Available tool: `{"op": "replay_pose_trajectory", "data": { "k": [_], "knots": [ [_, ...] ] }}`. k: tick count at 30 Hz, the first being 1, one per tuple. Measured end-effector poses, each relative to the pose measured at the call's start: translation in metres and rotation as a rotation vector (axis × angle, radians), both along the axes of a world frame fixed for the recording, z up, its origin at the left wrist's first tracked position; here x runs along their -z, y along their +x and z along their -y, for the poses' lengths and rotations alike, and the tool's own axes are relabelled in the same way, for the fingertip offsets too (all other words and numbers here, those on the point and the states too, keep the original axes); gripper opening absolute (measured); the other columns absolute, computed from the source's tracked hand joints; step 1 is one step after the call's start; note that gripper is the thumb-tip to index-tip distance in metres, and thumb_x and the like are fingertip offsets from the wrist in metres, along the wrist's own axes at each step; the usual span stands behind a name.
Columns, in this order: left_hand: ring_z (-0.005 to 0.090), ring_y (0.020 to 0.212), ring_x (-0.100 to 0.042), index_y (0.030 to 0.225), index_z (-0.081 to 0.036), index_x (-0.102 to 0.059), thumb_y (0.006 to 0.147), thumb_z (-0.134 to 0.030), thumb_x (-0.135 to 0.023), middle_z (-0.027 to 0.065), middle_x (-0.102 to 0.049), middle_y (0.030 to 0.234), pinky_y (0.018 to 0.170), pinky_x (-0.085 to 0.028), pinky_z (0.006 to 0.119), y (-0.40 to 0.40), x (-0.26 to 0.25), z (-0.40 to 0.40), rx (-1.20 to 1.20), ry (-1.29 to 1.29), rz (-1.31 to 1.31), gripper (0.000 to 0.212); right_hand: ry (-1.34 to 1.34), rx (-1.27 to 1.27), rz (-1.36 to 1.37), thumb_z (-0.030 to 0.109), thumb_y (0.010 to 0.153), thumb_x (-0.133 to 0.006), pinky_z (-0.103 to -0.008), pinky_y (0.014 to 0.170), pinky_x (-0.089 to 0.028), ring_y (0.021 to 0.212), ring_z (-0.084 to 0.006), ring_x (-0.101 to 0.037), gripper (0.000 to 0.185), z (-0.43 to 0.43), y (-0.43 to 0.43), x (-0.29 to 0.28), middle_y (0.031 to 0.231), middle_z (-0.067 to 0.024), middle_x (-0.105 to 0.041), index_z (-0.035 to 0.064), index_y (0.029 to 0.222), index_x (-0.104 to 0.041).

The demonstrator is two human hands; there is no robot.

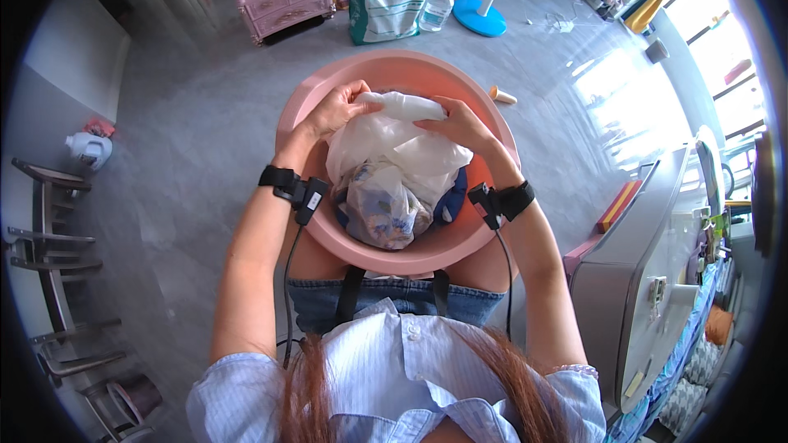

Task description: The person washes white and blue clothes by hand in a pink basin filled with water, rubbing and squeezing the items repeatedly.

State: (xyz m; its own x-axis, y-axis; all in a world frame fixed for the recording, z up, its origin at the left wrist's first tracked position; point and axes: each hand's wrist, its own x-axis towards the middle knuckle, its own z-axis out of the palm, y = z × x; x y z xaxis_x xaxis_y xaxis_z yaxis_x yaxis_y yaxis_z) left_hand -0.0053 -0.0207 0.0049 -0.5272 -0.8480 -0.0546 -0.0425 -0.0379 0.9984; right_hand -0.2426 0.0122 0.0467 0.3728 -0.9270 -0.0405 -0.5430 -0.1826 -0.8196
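A round pink plastic basin (294, 101) stands before me, over my thighs. Thin white sheer cloth (357, 151) is bunched inside it, with its top edge rolled into a thick fold. My left hand (337, 112) pinches the left end of that fold between thumb and fingers. At the other end, my right hand (460, 123) grips the fold, its thumb on the near side. Below the white part lies sheer cloth with a blue flower print (381, 206); whether the two are one piece I cannot tell. Dark blue fabric (452, 200) shows beside it at the right.
Beyond the basin stand a pink drawer unit (289, 3), a green-and-white bag (391, 3), a clear plastic bottle (437, 9) and a blue round stand base (480, 17). A beige plug-shaped object (503, 96) lies right of the basin. A grey-white table (640, 295) is at the right.
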Motion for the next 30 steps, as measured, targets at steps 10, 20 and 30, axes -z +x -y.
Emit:
{"op": "replay_pose_trajectory", "data": {
  "k": [10, 20, 30],
  "knots": [
    [0.0312, 0.066, -0.059, 0.076, -0.006, -0.060, 0.081, -0.039, -0.052, 0.0127, -0.061, 0.068, 0.057, -0.046, 0.039, -0.093, 0.008, -0.055, -0.775, -0.357, 0.476, 0.034, 0.741, 0.412, 1.065, 0.037, 0.084, -0.052, -0.0316, 0.074, -0.047, 0.084, -0.0173, -0.057, 0.028, 0.043, 0.027, 0.131, 0.094, -0.0069, -0.060, 0.0097, 0.091, -0.058],
    [0.0340, 0.056, -0.057, 0.060, -0.005, -0.059, 0.084, -0.035, -0.045, 0.0173, -0.057, 0.058, 0.050, -0.044, 0.044, -0.066, 0.061, -0.010, -0.831, -0.360, 0.718, 0.041, 0.685, 0.403, 0.860, 0.036, 0.087, -0.041, -0.0320, 0.079, -0.041, 0.092, -0.0184, -0.051, 0.033, 0.005, 0.082, 0.121, 0.098, -0.0042, -0.057, 0.0086, 0.103, -0.052],
    [0.0348, 0.059, -0.057, 0.063, -0.006, -0.060, 0.087, -0.032, -0.038, 0.0181, -0.058, 0.062, 0.056, -0.044, 0.046, -0.072, 0.047, -0.022, -0.706, -0.354, 0.641, 0.042, 0.769, 0.507, 0.915, 0.034, 0.089, -0.040, -0.0320, 0.076, -0.043, 0.088, -0.0193, -0.053, 0.031, 0.008, 0.065, 0.130, 0.097, -0.0048, -0.056, 0.0093, 0.101, -0.053]
  ]
}}
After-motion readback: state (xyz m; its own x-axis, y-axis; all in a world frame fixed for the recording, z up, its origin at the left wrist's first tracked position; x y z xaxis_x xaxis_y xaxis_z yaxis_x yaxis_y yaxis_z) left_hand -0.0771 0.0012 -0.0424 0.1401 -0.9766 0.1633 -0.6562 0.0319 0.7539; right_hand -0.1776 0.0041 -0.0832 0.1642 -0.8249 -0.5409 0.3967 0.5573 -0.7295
